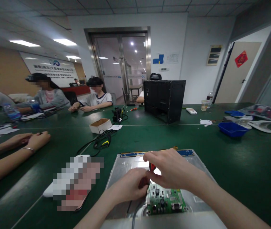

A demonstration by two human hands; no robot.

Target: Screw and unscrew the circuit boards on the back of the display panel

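Observation:
My right hand (170, 165) is closed around a red-and-black handle, apparently a screwdriver (152, 166), held upright at the top left of a green circuit board (158, 194). Its tip is hidden behind my fingers. My left hand (132, 184) rests at the board's left edge with fingers curled together. Whatever they pinch cannot be made out. The board lies on a flat silver metal panel (116, 171), which has a narrow blue circuit strip (186, 153) along its far edge. A grey cable (134, 216) runs from the board toward me.
Left of the panel lie a white device (83, 160) and a blurred-out pinkish phone-like item (78, 203). Beyond are black cables (97, 141), a small box (100, 125), a black metal case (165, 100) and a blue tray (233, 129). Another person's hands (36, 141) rest at left.

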